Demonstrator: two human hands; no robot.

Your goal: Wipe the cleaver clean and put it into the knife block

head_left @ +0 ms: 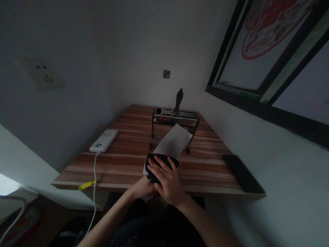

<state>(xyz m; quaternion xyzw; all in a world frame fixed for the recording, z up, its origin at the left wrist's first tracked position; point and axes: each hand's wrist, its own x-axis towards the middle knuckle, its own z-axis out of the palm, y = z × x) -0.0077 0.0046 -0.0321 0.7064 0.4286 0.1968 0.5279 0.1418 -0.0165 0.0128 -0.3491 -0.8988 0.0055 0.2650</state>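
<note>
Both my hands meet at the near edge of a striped wooden table (123, 164). My right hand (168, 180) lies on top of a small black object (154, 163), its fingers curled over it. My left hand (142, 188) is under and behind the same object, mostly hidden by the right hand, so its fingers do not show. A white sheet of paper (173, 141) sticks up from the black object and leans toward the back. Something white shows beneath the black object at its left edge.
A metal knife rack (174, 118) with one dark handle (179, 99) stands at the back. A white power bank (104, 140) with a cable (94, 178) lies at the left, a black phone (243, 173) at the right edge. A framed picture (272, 51) hangs on the right wall.
</note>
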